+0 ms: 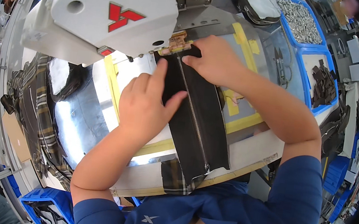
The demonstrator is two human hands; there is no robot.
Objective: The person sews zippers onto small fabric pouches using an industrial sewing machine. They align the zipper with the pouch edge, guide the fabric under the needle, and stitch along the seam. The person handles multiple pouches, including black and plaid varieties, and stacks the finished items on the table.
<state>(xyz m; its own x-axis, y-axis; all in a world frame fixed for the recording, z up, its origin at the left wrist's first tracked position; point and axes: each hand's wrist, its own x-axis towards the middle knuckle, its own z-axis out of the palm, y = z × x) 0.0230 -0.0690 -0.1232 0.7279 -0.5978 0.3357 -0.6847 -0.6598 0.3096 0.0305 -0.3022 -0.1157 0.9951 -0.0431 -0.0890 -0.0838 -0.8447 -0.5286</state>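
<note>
A black fabric panel point(204, 134) with a silver zipper point(196, 123) down its middle lies lengthwise under my hands, its far end at the guide point(177, 43) of a white sewing machine point(89, 3). My left hand point(144, 102) rests on the panel's left side, index finger stretched toward the guide and thumb spread out near the zipper. My right hand point(213, 64) grips the panel's upper right by the guide, fingers curled. The machine's body hides part of the stitching area. Dark plaid fabric point(170, 177) shows beneath the panel's near end.
Blue trays of metal pieces point(298, 18) and dark tabs point(321, 81) stand at right, near scissors point(282, 69). Plaid garments point(40, 106) and a black-and-white bundle point(58, 76) lie left; another bundle point(257, 1) lies behind. A blue bin point(48, 194) sits lower left. People appear at the far left.
</note>
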